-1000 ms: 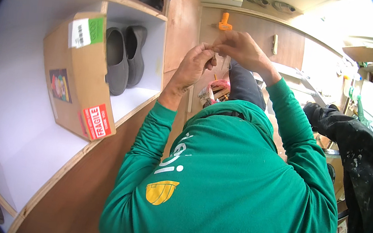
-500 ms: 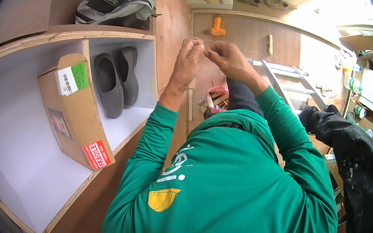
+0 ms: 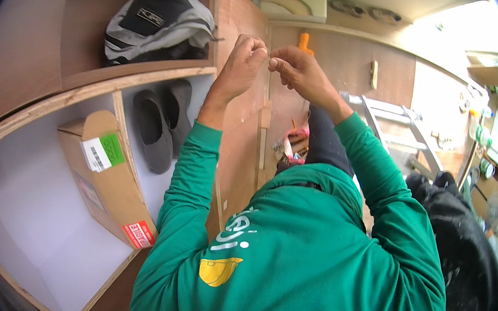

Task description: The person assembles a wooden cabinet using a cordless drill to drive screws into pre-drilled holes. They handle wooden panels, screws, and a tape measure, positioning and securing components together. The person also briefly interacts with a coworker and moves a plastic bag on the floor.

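My left hand and my right hand are raised in front of me, fingertips almost meeting. The left thumb and forefinger are pinched on a thin pale strand, of which only a trace shows. It runs toward my right hand, whose thumb and forefinger are also pressed together at its end. Whether the strand is wire or thread is too fine to make out. Behind my right hand an orange power drill is mostly hidden.
On my left, an open wooden cabinet holds a cardboard box and grey slip-on shoes; a backpack sits above. A bag of tools lies by my leg. To the right are a ladder and another person's dark trousers.
My view has shifted, so the cabinet and backpack sit lower in the picture. The strand's loop between my hands has nearly vanished from sight. My right hand now covers most of the drill.
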### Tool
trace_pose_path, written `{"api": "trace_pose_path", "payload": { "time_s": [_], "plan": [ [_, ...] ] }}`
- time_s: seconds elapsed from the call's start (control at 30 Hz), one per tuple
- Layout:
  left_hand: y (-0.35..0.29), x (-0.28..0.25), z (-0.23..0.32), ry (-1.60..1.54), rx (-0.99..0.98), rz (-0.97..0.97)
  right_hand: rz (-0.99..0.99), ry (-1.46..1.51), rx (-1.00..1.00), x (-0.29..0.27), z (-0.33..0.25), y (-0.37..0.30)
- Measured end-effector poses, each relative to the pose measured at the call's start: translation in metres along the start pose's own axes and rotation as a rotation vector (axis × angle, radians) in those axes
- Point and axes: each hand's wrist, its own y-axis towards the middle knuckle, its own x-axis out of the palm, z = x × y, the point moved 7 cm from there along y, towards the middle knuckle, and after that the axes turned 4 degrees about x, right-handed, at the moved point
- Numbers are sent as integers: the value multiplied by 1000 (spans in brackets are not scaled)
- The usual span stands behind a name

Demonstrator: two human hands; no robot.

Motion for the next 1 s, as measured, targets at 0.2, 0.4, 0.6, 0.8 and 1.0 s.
{"api": "trace_pose_path", "payload": {
  "time_s": [0.2, 0.4, 0.6, 0.8, 1.0],
  "plan": [
    [96, -51, -22, 340, 10, 174, 130, 46, -98, -4, -11, 120],
    [191, -105, -157, 142, -314, 373, 175, 182, -32, 5, -5, 263],
    [246, -141, -169, 859, -240, 436, 244, 264, 126, 23, 33, 352],
    [259, -147, -163, 931, -33, 520, 348, 417, 128, 27, 44, 386],
    [258, -150, -163, 912, 159, 570, 385, 531, 134, 33, 51, 398]
  ]
}}
